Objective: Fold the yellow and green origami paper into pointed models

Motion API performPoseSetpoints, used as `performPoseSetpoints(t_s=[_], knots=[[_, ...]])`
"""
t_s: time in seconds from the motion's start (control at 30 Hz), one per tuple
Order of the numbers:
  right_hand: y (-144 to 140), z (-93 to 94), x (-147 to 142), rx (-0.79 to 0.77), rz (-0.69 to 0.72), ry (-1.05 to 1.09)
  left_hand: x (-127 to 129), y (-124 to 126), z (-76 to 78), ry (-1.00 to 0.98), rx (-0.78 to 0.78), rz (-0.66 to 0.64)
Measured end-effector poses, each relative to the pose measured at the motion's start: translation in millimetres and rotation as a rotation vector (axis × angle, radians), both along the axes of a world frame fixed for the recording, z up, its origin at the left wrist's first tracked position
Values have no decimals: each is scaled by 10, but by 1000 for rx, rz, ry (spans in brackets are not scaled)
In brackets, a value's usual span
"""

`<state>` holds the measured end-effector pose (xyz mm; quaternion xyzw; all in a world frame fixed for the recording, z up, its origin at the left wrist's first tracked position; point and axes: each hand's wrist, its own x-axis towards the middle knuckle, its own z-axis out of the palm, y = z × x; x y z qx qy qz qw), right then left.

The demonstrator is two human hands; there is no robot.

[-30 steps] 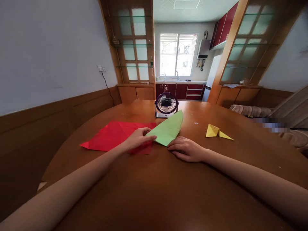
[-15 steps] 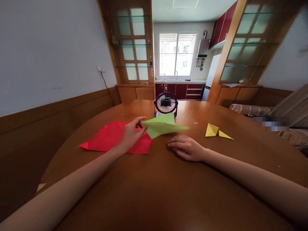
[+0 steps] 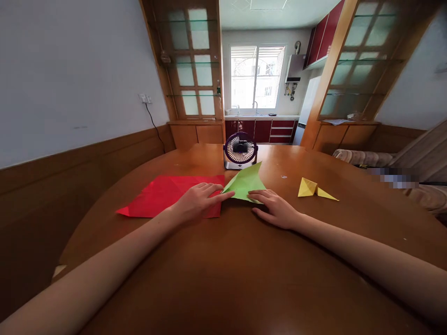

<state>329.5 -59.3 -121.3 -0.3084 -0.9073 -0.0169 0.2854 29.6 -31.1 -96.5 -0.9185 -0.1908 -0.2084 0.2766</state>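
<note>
A sheet of light green paper with creases lies between my hands, its far corner lifted. My left hand holds the paper at its left corner, the thumb stretched over the top. On the right, my right hand rests its fingers on the near right edge of the green sheet, with the thumb apart on the table. Red paper, creased and pointed at its left end, lies flat partly under my left hand and wrist. A folded yellow paper piece stands on the table to the right.
A small purple desk fan stands just beyond the green paper. All this is on a round brown wooden table. A striped sofa is at the right, and a kitchen window lies ahead.
The green paper has come down and turned toward me from where my left hand held it up. My right hand has straightened its fingers onto it.
</note>
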Motion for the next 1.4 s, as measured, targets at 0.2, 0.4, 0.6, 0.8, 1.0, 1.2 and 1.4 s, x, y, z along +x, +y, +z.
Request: performPoseSetpoints(t_s=[0.2, 0.4, 0.6, 0.8, 1.0, 1.2, 1.4], knots=[[33, -27, -7, -94, 7, -50, 23, -85, 30, 7, -108, 18], [19, -6, -22, -62, 37, -30, 43, -109, 37, -99, -187, 5], [5, 16, -25, -49, 52, -23, 61, -109, 9, -144, -208, -10], [7, 15, -20, -41, 73, -14, 62, -106, -9, -122, -180, -25], [10, 24, -39, -29, 57, -40, 75, -106, -20, -149, -191, -33], [27, 14, -41, 2, 43, -45, 150, -131, -76, -235, -237, -78], [37, -48, -14, 12, -39, 13, 239, -165, -184, -402, -463, -72]])
